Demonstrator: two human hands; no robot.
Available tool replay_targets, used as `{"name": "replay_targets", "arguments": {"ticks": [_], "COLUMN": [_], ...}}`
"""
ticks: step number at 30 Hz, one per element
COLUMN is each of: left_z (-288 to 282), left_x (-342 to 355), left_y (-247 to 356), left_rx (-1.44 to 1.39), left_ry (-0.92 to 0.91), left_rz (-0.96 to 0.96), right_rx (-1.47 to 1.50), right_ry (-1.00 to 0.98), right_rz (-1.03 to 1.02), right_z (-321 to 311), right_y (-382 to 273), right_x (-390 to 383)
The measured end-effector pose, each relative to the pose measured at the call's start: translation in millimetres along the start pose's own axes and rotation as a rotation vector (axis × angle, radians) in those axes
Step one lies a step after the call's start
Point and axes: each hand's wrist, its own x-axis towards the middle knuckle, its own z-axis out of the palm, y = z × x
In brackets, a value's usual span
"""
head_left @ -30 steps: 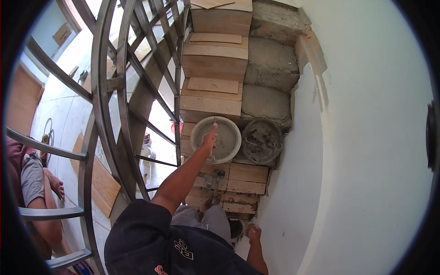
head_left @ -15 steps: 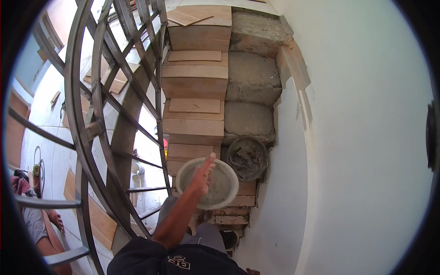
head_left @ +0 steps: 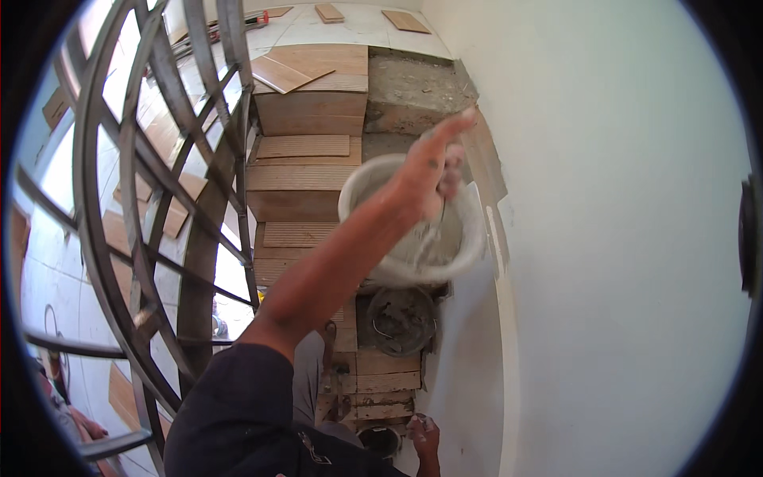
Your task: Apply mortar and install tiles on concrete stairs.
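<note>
My left arm reaches up and across the stairs. Its hand point(head_left: 435, 165) is over a pale round bucket point(head_left: 350, 188), index finger stretched out and the other fingers curled on what looks like the bucket's thin handle. Grey, watery liquid shows inside the bucket, which hangs above the steps and hides part of them. Below it, a dark bucket point(head_left: 402, 324) with grey mortar-like stuff and a wire handle stands on a step. My right hand point(head_left: 423, 431) is low beside the wall, fingers curled, with nothing visible in it.
Wood-look tiles point(head_left: 306, 179) cover the left part of the stairs; bare concrete point(head_left: 413, 83) shows on the right. A curved metal railing point(head_left: 99, 199) runs along the left, a white wall point(head_left: 604, 238) along the right. Another dark bucket point(head_left: 380, 440) stands below. A person's hand point(head_left: 89, 425) shows beyond the railing.
My left hand and the pale bucket have moved up and to the right, toward the wall. My right hand has come further into view. The view has shifted up the stairs.
</note>
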Motion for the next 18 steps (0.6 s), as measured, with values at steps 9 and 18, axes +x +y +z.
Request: {"name": "replay_targets", "arguments": {"ticks": [9,18], "left_z": [-111.2,-147.0], "left_x": [248.6,264.7], "left_y": [7.2,34.0], "left_rx": [0.379,0.936], "left_ry": [0.092,0.291], "left_rz": [0.074,0.328], "right_rx": [-0.218,-0.43], "right_ry": [0.091,-0.025], "right_rz": [-0.154,-0.106], "right_z": [14.3,31.2], "right_y": [23.6,6.1], "right_x": [1.6,78.0]}}
